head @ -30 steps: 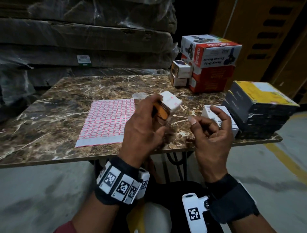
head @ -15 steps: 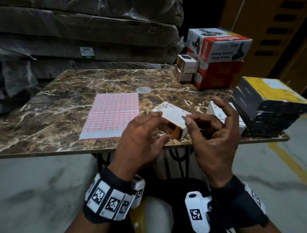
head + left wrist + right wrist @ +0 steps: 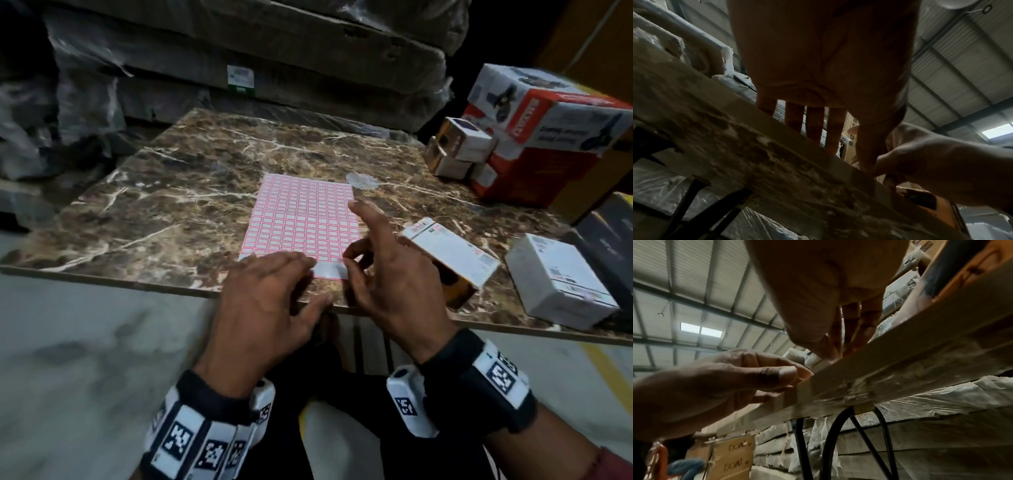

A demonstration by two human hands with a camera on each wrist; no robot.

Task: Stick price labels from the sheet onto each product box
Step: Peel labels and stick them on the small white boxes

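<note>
The pink-gridded label sheet (image 3: 301,219) lies on the marble table (image 3: 164,212) near its front edge. My left hand (image 3: 274,294) lies flat, its straight fingers pressing the sheet's near edge. My right hand (image 3: 380,274) is beside it: thumb and curled fingers meet at the sheet's near right corner, and the index finger sticks up. A small white and orange box (image 3: 452,253) lies tilted on the table just right of that hand, not gripped. From below, the left wrist view shows the left hand's fingers (image 3: 816,126) over the table edge.
A white box (image 3: 561,281) sits at the front right, with dark flat boxes (image 3: 613,233) behind it. Small boxes (image 3: 459,150) and red and white cartons (image 3: 548,120) are stacked at the back right. A clear plastic scrap (image 3: 361,180) lies past the sheet. Wrapped stock stands behind the table.
Both hands let go of the small white and orange box, which now lies on the table. They moved left to the sheet's near edge. The camera view swung left.
</note>
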